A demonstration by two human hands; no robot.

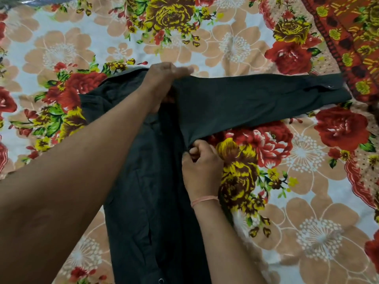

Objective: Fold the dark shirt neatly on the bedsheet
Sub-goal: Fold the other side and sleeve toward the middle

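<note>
The dark shirt [155, 181] lies lengthwise on the floral bedsheet [86, 50], its body a narrow strip running toward me. One long sleeve [266, 99] stretches out to the right, cuff at the far right. My left hand [164, 78] grips the shirt at the shoulder near the collar. My right hand [202, 162], a pink band on its wrist, pinches the fabric at the sleeve's underarm. The shirt's left side is bunched under my left forearm and partly hidden.
The bedsheet covers the whole view, with red and yellow roses on pale ground. A red and orange patterned border [348, 37] runs along the right side. Something grey [30, 1] shows at the top left edge.
</note>
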